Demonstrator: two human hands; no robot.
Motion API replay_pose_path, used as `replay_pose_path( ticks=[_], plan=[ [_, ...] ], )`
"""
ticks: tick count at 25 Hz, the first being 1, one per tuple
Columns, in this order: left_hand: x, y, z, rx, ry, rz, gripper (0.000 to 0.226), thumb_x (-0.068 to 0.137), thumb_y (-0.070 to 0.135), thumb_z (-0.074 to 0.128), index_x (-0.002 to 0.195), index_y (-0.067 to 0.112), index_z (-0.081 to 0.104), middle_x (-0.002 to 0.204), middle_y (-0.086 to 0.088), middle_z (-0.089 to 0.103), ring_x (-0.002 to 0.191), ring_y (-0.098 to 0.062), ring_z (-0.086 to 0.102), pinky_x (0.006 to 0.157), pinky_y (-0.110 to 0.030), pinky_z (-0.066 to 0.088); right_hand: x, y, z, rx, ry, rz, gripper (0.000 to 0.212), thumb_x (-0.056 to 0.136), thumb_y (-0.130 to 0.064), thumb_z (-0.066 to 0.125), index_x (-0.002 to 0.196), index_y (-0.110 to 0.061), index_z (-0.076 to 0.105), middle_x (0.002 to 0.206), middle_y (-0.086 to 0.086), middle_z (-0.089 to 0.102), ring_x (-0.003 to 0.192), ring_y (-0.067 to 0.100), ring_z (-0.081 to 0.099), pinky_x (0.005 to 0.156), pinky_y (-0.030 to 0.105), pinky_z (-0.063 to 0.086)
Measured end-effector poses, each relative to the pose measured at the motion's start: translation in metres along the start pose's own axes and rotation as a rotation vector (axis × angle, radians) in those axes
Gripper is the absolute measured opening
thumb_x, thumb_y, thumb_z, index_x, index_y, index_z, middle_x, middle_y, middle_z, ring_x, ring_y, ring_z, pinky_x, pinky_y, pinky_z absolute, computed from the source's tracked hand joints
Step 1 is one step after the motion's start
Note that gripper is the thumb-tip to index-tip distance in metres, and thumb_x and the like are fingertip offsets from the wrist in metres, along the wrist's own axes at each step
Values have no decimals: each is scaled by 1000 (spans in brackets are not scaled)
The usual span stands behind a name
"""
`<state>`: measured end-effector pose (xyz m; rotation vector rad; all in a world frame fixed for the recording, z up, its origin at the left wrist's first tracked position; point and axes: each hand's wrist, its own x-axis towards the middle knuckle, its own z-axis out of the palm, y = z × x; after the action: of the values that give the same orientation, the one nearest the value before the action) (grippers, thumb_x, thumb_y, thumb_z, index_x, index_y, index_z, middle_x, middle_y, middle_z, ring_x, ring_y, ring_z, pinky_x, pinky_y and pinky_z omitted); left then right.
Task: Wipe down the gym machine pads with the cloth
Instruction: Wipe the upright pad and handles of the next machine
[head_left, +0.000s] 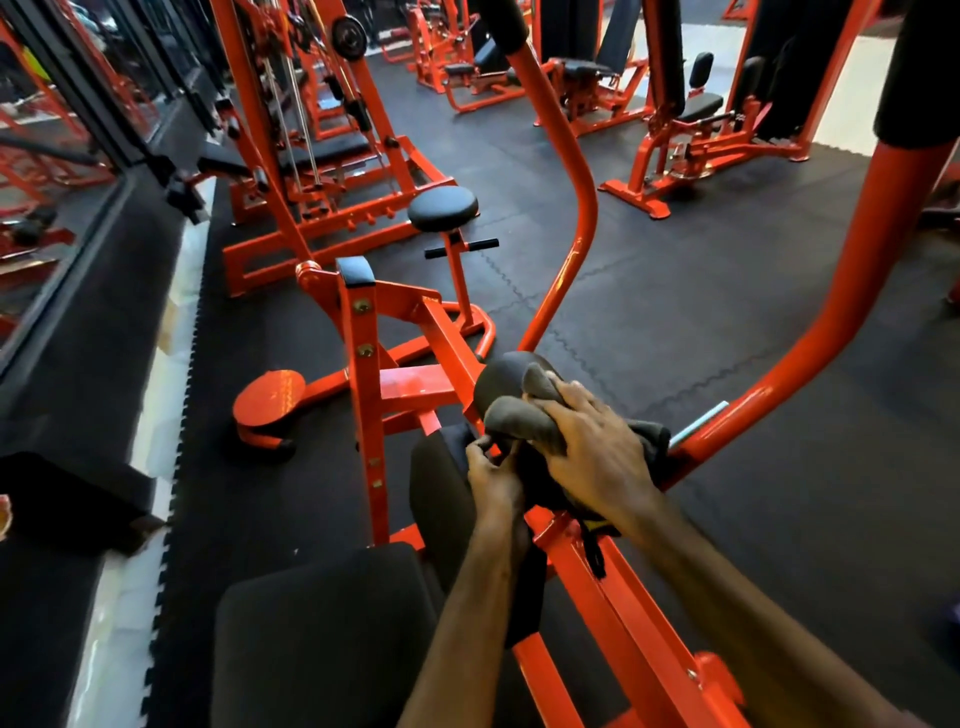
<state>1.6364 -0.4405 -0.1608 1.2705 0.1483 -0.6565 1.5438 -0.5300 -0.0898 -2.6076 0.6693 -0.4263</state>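
Black rubber floor (675, 291) fills the gym; orange machines (691, 135) crowd the top; centre-low, right hand (597, 447) grips grey cloth (524, 415) on roller pad (498, 374); left hand (493, 473) pinches its edge.

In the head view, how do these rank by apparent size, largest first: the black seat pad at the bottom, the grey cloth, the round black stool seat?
1. Black rectangular seat pad, though it is nearest the camera.
2. Grey crumpled cloth.
3. Round black stool seat; it is farther away, so its true size against the cloth is unsure.
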Motion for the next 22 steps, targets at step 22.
replay_pose_path(
  ticks=[22],
  plan=[
    [-6, -3, -11, 28, 18, 44, 28, 100, 29, 73, 129, 30, 69, 119, -4, 78, 106, -24, 76, 87, -51, 64, 85, -1, -7, 242, -66, 153, 49, 97, -44, 63, 145, -42, 53, 146, -6, 60, 129, 26, 61, 106, 42, 51]
  ],
)
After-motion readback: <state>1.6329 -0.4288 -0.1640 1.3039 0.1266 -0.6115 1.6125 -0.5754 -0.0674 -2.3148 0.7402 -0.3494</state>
